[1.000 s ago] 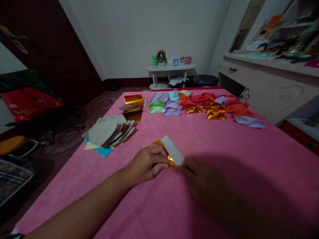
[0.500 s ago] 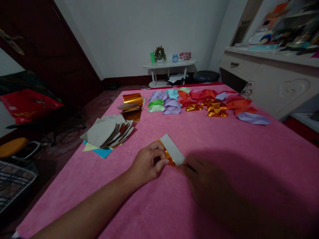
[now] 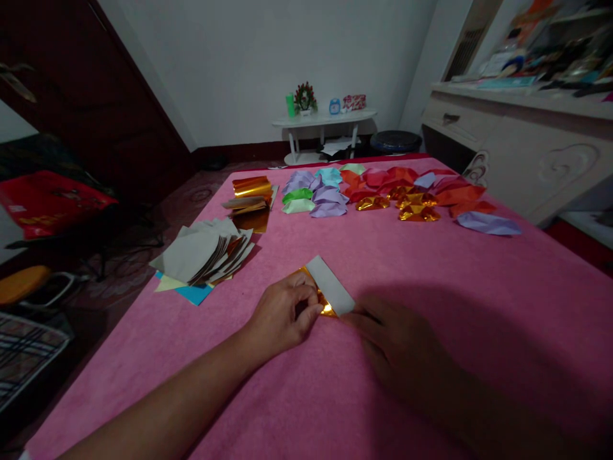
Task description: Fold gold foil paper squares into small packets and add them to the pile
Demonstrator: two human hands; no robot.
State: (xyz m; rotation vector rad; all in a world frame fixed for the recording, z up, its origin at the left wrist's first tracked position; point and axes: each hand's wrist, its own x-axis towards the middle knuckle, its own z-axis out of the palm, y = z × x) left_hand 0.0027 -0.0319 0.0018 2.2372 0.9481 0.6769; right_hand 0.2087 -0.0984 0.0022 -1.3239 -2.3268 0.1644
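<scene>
A sheet of gold foil paper (image 3: 329,282) lies on the pink tablecloth in front of me, its pale grey back upward and a gold strip folded over along the near left edge. My left hand (image 3: 286,308) is closed, thumb and fingers pinched onto the folded gold strip. At the paper's right corner, my right hand (image 3: 400,338) is in shadow with its fingers closed on the edge. Those fingertips are dark and partly hidden.
Left of the hands sits a fanned stack of grey-backed sheets (image 3: 198,252), with rolled gold foil (image 3: 252,187) behind it. Folded paper pieces in purple (image 3: 329,209), red and gold (image 3: 417,212) spread across the far side. A white cabinet (image 3: 517,137) stands at right.
Both hands keep their places at the paper; the right fingers have shifted slightly at its corner. The whole view has moved a little.
</scene>
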